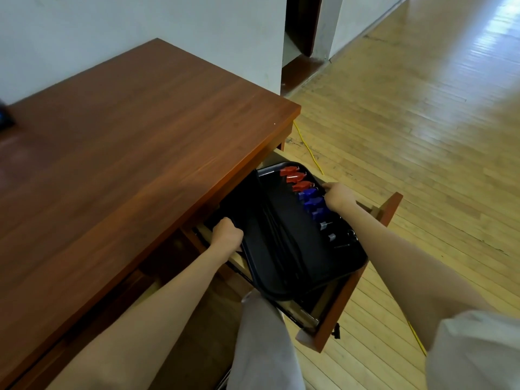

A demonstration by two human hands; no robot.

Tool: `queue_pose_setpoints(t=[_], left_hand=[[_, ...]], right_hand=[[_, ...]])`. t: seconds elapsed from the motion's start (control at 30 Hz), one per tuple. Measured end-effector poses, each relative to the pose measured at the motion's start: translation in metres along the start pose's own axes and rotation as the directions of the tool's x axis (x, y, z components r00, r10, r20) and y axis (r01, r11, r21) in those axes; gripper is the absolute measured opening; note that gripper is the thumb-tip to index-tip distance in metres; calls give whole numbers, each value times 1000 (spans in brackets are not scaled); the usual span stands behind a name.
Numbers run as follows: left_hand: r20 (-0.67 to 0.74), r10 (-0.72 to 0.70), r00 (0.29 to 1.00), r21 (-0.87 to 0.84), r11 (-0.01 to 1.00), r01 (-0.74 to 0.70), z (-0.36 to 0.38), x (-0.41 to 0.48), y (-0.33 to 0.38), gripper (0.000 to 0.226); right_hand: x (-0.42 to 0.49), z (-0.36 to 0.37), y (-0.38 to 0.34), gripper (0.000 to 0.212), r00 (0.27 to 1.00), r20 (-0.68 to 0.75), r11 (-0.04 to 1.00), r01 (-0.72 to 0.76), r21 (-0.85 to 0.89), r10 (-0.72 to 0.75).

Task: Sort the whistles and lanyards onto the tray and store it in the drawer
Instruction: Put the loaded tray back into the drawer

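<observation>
Head view, near to far: bare forearms and pale sleeves in foreground; open wooden drawer [357, 299] pulled out from under the reddish-brown desk [126, 142]; black plastic tray [284, 243] held within the drawer opening, tilted, not yet seen flat on the drawer bottom; left hand [226, 235] curled over the tray's left rim, partly under the desk edge; right hand [339, 197] clamped on the far right rim, fingers closed around it. Black lanyards [277, 235] laid lengthwise along the middle; row along the right side of silver whistles [327, 230], then blue whistles [313, 204], then red whistles [295, 177]. Judged light and stiff, smooth-surfaced; loose contents likely to slide if tipped; rims on opposite sides the proper hold, kept level. Yellow cable [308, 149] on the wooden floor beyond.
</observation>
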State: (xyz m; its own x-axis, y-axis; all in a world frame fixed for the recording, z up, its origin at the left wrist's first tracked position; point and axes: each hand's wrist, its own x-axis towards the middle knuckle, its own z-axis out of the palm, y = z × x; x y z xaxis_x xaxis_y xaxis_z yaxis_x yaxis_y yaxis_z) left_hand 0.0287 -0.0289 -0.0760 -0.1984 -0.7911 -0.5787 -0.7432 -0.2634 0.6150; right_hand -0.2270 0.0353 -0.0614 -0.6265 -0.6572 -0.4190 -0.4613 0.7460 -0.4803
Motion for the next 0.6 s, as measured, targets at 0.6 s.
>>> queue_pose_setpoints(t=[0.6], left_hand=[[50, -139, 989, -196, 970, 147, 19, -1, -1, 55]], right_hand=[[43, 15, -34, 55, 997, 40, 998, 63, 25, -64]])
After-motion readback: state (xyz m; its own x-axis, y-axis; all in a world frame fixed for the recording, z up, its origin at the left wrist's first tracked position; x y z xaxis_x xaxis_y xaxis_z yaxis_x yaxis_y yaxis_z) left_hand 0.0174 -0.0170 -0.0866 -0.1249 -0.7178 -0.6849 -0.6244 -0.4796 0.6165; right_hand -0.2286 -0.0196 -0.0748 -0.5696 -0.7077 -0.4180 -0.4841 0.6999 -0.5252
